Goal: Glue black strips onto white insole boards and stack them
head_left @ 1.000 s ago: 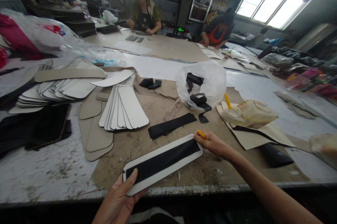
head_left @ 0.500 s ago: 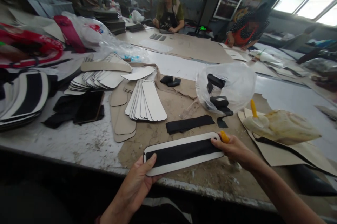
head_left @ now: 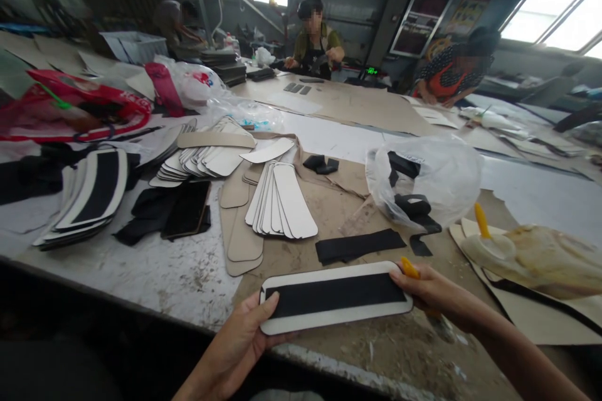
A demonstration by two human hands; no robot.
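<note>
A long white panel (head_left: 301, 322) with a black strip (head_left: 336, 294) stuck down its middle lies level at the table's near edge. My left hand (head_left: 244, 341) grips its left end, thumb on top. Fingers of my right hand (head_left: 430, 293) pinch its right end, and that same hand also carries a yellow-handled tool (head_left: 410, 268). Just beyond the panel lies a loose black strip (head_left: 360, 245). A fanned stack of blank white panels (head_left: 285, 200) sits further back.
A stack of finished panels (head_left: 91, 194) lies at the left. A clear bag of black pieces (head_left: 426, 178) and a glue pouch with a yellow brush (head_left: 527, 253) are to the right. Red and white bags (head_left: 79, 103) are far left. Other people work at the far end.
The panel has turned from slanted to level and come nearer the table's edge, still in both my hands. The view has swung left, showing the stack of finished panels.
</note>
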